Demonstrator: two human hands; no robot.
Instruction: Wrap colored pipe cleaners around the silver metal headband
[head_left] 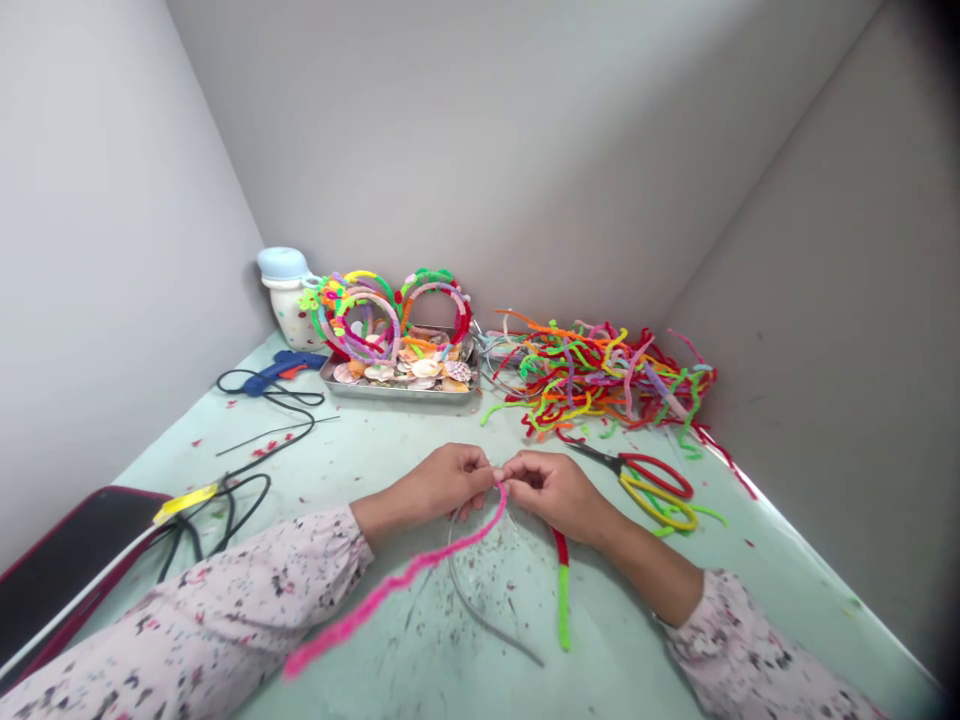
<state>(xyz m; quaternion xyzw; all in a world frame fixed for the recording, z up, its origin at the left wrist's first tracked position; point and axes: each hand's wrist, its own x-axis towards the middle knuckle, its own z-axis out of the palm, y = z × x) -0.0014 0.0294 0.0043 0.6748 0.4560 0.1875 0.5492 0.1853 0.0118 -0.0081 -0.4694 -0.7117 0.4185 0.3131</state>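
Note:
My left hand (451,480) and my right hand (556,492) meet with pinched fingertips over the middle of the table. Between them is a thin curved headband. Its bare grey end (480,617) curves down below my left hand, and its other end, wrapped in red and bright green fuzzy stem (563,600), hangs below my right hand. From the fingertips a pink pipe cleaner (405,578) trails down to the left, its far end loose. The fingers hide the point where the pink pipe cleaner meets the band.
Scissors (637,478) lie right of my right hand, before a pile of coloured pipe cleaners (600,375). Finished headbands (367,320) stand in a metal tray (405,394) of shells. Left are a blue glue gun (279,370), its black cord, a lidded jar (289,300) and a dark tablet-like object (67,540).

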